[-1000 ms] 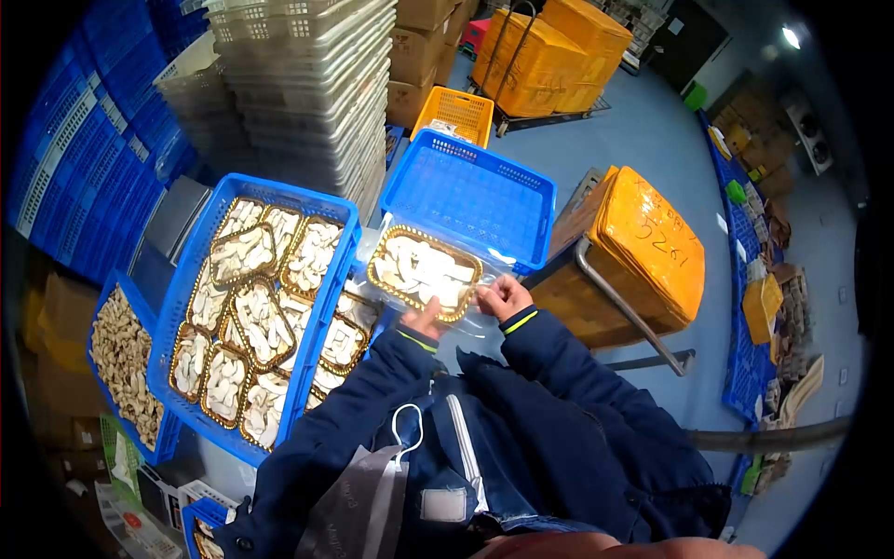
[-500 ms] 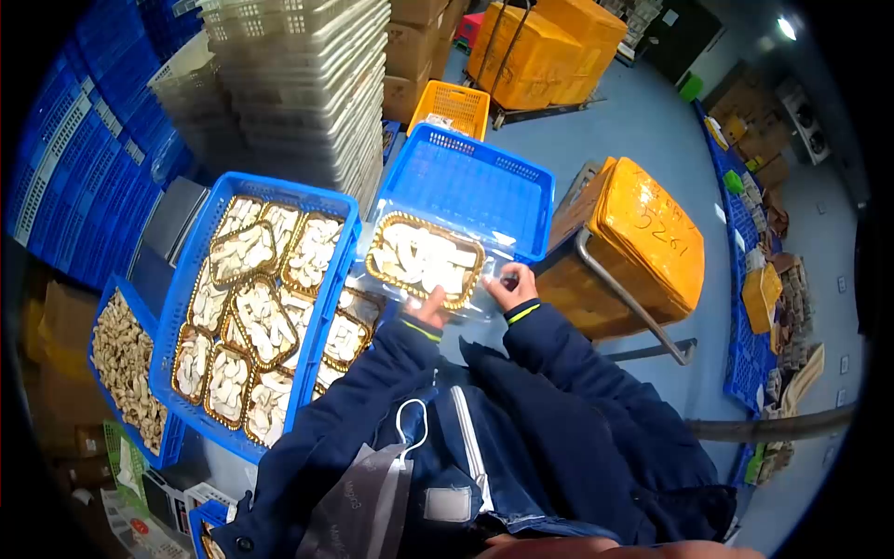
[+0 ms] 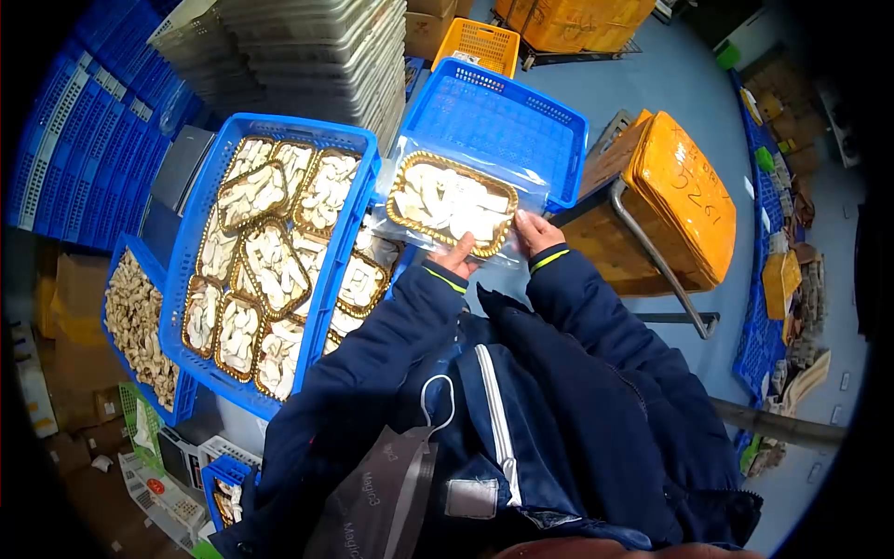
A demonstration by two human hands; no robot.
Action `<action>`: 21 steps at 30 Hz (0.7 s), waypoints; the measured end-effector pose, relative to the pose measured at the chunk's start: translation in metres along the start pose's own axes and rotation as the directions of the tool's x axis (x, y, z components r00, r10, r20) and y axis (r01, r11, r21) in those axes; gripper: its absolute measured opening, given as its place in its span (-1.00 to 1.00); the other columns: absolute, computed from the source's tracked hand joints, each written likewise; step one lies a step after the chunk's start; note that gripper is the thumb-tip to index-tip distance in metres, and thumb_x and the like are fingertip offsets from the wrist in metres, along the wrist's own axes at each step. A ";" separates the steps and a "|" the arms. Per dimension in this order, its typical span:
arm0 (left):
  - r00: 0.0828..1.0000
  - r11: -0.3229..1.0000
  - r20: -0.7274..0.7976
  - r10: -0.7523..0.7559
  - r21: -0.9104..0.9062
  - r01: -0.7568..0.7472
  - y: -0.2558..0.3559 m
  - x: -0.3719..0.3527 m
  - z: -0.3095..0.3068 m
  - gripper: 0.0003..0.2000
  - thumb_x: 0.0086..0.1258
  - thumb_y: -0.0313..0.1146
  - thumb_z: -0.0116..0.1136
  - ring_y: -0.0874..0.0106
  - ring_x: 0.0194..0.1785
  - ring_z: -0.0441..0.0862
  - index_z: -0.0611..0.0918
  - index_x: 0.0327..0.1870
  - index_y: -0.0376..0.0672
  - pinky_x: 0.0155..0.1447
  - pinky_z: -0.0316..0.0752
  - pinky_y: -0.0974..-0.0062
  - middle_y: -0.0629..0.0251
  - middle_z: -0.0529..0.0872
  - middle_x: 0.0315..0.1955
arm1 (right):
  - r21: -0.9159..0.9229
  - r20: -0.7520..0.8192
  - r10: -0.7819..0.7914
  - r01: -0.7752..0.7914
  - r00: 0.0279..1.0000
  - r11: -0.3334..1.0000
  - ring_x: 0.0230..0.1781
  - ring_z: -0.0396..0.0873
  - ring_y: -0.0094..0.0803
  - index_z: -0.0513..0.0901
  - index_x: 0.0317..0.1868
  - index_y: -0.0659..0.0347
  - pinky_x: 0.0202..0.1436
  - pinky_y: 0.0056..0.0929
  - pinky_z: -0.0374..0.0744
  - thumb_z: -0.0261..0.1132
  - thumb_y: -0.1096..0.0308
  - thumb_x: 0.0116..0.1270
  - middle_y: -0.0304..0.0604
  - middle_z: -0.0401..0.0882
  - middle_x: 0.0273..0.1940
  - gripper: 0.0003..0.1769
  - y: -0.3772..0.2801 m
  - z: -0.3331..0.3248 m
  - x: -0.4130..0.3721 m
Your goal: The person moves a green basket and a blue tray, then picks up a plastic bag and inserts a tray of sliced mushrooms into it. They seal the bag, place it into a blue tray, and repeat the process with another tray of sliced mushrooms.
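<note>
A gold-rimmed tray of pale sliced mushrooms [image 3: 452, 197] is in front of me, inside or on a clear plastic bag [image 3: 533, 189] that spreads past its edges. My left hand [image 3: 456, 256] grips its near edge, thumb on top and the other fingers hidden underneath. At the near right corner, my right hand [image 3: 537, 232] has its fingers closed on the edge of the plastic, touching the tray's side. To the left, a blue crate [image 3: 359, 205] holds several similar gold-rimmed trays of mushrooms, some stacked at angles. More such trays lie just right of that crate, partly hidden by it.
Beyond the tray is a blue crate [image 3: 575, 140]. A taped yellow box [image 3: 684, 200] stands at right behind a metal cart handle [image 3: 652, 247]. Stacked white crates [image 3: 312, 56] rise at the back left. A blue crate of loose brown mushrooms [image 3: 140, 326] sits far left.
My view has tilted down and left, so the surroundings sit higher and further right. My right hand's fingers have moved in against the tray's corner. The left hand keeps its grip.
</note>
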State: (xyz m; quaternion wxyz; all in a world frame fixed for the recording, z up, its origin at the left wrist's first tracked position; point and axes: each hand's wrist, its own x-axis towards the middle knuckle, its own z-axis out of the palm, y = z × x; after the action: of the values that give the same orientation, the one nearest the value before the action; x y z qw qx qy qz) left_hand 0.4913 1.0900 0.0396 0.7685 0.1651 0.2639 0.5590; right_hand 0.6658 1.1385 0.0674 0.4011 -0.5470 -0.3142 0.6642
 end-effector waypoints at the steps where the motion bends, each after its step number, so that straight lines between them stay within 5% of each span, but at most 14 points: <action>1: 1.000 0.999 0.017 0.014 -0.043 -0.014 0.003 -0.003 0.006 -0.57 0.37 -0.27 -0.02 0.31 0.13 0.43 0.26 0.20 -0.22 0.16 0.39 0.31 0.15 0.42 0.10 | -0.010 -0.001 -0.010 0.010 1.000 1.000 -0.48 0.44 -0.69 0.59 -0.12 0.16 -0.47 -0.70 0.39 0.20 0.16 0.28 -0.43 0.58 -0.38 -0.71 0.000 0.000 0.000; 4: 0.997 0.971 0.071 -0.007 0.239 -0.010 -0.009 0.006 -0.029 -0.51 0.35 -0.20 0.02 0.26 0.18 0.38 0.22 0.23 -0.17 0.19 0.35 0.23 0.16 0.38 0.13 | -0.059 -0.005 -0.048 0.047 0.999 0.997 -0.53 0.39 -0.72 0.60 -0.13 0.19 -0.49 -0.72 0.37 0.19 0.17 0.29 -0.44 0.57 -0.40 -0.71 0.005 -0.005 0.005; 7: 0.995 0.993 -0.093 -0.029 -0.118 0.018 -0.010 0.013 -0.035 -0.45 0.32 -0.08 0.03 0.23 0.23 0.31 0.22 0.25 -0.13 0.24 0.27 0.17 0.15 0.36 0.16 | -0.118 0.016 -0.103 0.104 0.995 0.987 -0.50 0.37 -0.73 0.59 -0.10 0.27 -0.42 -0.74 0.36 0.19 0.20 0.29 -0.42 0.57 -0.37 -0.69 0.009 -0.016 0.011; 9: 0.989 0.963 0.010 0.147 0.227 -0.146 -0.009 0.020 -0.053 -0.41 0.30 -0.02 0.02 0.21 0.26 0.27 0.21 0.26 -0.13 0.27 0.22 0.14 0.14 0.34 0.18 | -0.141 0.022 -0.113 0.115 0.993 0.983 -0.45 0.41 -0.70 0.58 -0.09 0.29 -0.37 -0.72 0.40 0.19 0.20 0.29 -0.38 0.58 -0.34 -0.67 0.006 -0.020 0.007; 11: 0.991 0.933 0.096 0.093 -0.355 -0.053 0.013 0.016 -0.030 -0.36 0.27 0.08 -0.02 0.17 0.29 0.22 0.17 0.29 -0.03 0.27 0.20 0.05 0.15 0.28 0.23 | -0.109 0.033 -0.092 0.095 0.995 0.989 -0.37 0.48 -0.64 0.56 -0.07 0.33 -0.29 -0.68 0.45 0.20 0.23 0.28 -0.31 0.59 -0.29 -0.66 0.006 -0.027 0.007; 14: 0.967 0.916 -0.017 0.255 -0.316 -0.247 0.024 0.017 -0.019 -0.36 0.30 0.06 -0.05 0.13 0.30 0.19 0.10 0.32 -0.03 0.25 0.24 0.06 0.15 0.23 0.25 | -0.057 0.046 -0.153 0.155 0.987 0.986 -0.36 0.49 -0.63 0.56 -0.07 0.33 -0.29 -0.67 0.47 0.21 0.26 0.28 -0.29 0.59 -0.29 -0.68 0.011 -0.042 0.011; 15: 0.968 0.914 -0.040 0.246 -0.324 -0.245 0.021 0.023 -0.030 -0.39 0.26 0.11 -0.05 0.06 0.29 0.19 0.11 0.31 0.23 0.20 0.22 -0.13 0.20 0.18 0.29 | -0.046 0.025 -0.131 0.132 0.991 0.990 -0.36 0.50 -0.63 0.57 -0.07 0.32 -0.30 -0.68 0.46 0.21 0.28 0.28 -0.30 0.59 -0.30 -0.69 0.013 -0.047 0.010; 21: 0.972 0.930 0.057 0.230 -0.306 -0.202 0.018 0.023 -0.018 -0.40 0.29 0.08 -0.07 0.09 0.30 0.20 0.11 0.32 0.16 0.20 0.25 -0.10 0.19 0.19 0.28 | -0.047 -0.007 -0.143 0.142 0.990 0.989 -0.33 0.52 -0.58 0.51 -0.01 0.35 -0.28 -0.64 0.49 0.20 0.33 0.28 -0.25 0.59 -0.27 -0.67 0.009 -0.055 -0.004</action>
State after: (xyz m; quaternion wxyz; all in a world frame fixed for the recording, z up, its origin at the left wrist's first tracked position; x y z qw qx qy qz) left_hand 0.4720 1.1170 0.0296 0.7296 0.1008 0.1213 0.6655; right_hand 0.7181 1.1294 0.0506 0.4364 -0.5358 -0.3657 0.6235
